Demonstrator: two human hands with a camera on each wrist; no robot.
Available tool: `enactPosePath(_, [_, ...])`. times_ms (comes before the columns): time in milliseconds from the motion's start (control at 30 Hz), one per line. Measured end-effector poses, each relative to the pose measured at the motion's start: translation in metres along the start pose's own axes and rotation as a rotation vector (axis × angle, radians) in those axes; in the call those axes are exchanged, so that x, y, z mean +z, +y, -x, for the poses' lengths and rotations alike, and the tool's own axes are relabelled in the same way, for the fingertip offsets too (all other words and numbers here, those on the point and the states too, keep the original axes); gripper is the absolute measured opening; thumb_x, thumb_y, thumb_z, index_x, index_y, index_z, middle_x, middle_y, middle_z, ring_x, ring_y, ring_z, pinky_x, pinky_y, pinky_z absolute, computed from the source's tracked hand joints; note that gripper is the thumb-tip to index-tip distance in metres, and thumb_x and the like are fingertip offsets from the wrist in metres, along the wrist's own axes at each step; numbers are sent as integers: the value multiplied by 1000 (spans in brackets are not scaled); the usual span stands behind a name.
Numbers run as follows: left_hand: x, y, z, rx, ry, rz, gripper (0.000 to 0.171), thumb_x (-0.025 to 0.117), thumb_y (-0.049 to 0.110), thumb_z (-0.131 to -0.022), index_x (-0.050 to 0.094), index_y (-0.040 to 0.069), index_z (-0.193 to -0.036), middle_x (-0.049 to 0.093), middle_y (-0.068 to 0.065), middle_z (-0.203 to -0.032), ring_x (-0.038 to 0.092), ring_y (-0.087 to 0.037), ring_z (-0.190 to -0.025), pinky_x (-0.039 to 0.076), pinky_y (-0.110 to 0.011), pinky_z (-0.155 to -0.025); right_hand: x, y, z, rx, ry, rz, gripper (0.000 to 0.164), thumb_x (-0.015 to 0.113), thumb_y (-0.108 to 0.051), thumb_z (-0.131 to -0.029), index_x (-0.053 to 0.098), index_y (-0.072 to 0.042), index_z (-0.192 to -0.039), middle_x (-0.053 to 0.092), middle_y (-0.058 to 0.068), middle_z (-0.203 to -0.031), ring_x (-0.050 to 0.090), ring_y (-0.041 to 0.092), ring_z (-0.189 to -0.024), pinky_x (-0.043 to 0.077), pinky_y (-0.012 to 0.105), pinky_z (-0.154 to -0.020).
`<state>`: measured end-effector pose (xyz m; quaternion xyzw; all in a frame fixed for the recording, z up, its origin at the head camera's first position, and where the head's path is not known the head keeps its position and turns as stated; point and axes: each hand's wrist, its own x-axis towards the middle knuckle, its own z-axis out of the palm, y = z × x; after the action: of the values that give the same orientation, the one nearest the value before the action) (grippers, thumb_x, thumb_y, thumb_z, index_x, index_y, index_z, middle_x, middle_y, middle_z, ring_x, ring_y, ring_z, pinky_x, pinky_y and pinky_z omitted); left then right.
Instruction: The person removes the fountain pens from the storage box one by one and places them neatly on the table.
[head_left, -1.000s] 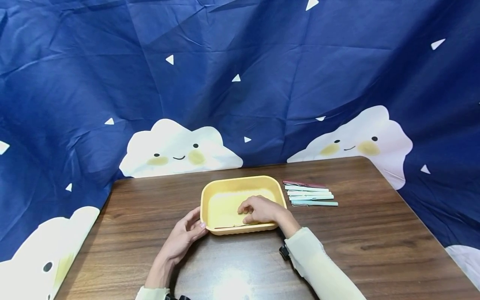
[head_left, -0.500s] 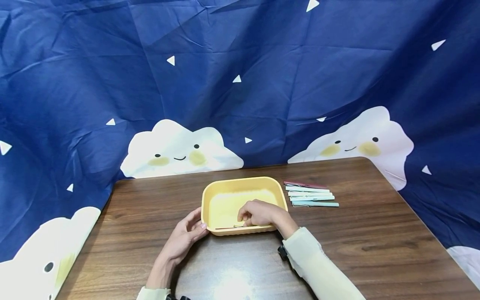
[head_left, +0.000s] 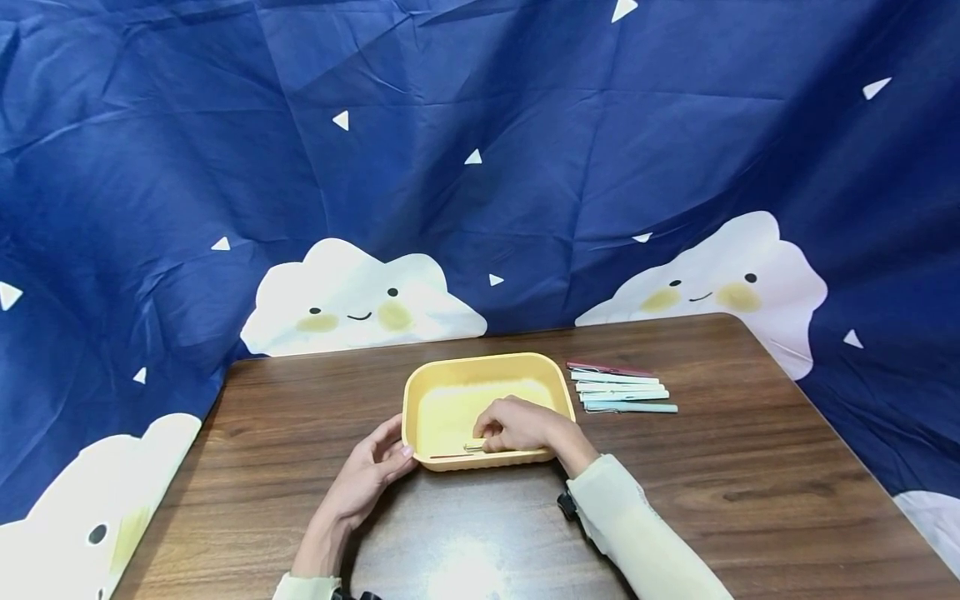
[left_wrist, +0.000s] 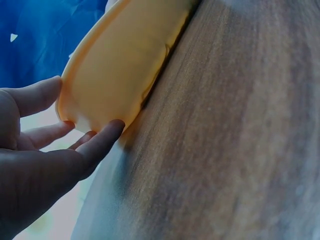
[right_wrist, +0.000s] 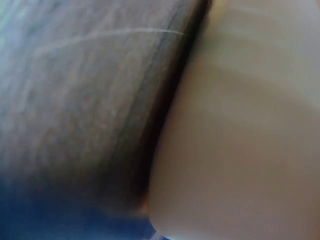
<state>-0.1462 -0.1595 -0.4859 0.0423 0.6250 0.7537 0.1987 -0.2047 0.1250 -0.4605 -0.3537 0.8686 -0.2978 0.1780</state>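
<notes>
A yellow bin (head_left: 453,417) stands on the wooden table. My left hand (head_left: 367,475) is at its near-left corner, thumb at the front and fingers along the side. In the left wrist view, the fingertips of that hand (left_wrist: 55,140) touch the bin's outer wall (left_wrist: 117,65), fingers fairly straight. My right hand (head_left: 517,423) reaches inside over the near edge, finger and thumb pinching a pen (head_left: 474,447) whose metal clip end pokes out; the rest is hidden by the hand. A thin dark red pen (head_left: 450,456) lies along the bin's near wall.
Right of the bin, several pale green and white pens (head_left: 630,407) lie side by side, with a dark red pen (head_left: 611,369) at the far end. A blue curtain (head_left: 525,167) with clouds hangs behind the table (head_left: 750,467). The right wrist view is blurred.
My right fingers have lowered and closed together on the pen, and its clip end now sits slightly apart from the red pen. The left hand and bin have stayed in place.
</notes>
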Motion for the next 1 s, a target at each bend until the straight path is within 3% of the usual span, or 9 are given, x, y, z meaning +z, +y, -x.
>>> enactPosePath(500, [-1, -1, 0, 14, -7, 5, 63, 55, -3, -100, 25, -6, -156, 37, -32, -151, 52, -31, -127, 50, -34, -101, -3, 0, 2, -24, 69, -94, 12, 74, -5, -85, 77, -8, -96, 65, -9, -78, 56, 2, -72, 51, 22, -67])
enactPosePath(1000, [-1, -1, -1, 20, -18, 9, 62, 52, -5, -101, 24, -6, -156, 36, -32, -151, 52, -31, -128, 50, -35, -102, -12, -7, 7, -46, 141, -66, 16, 74, -7, -87, 77, -5, -103, 67, -6, -87, 58, 3, -79, 52, 22, -75])
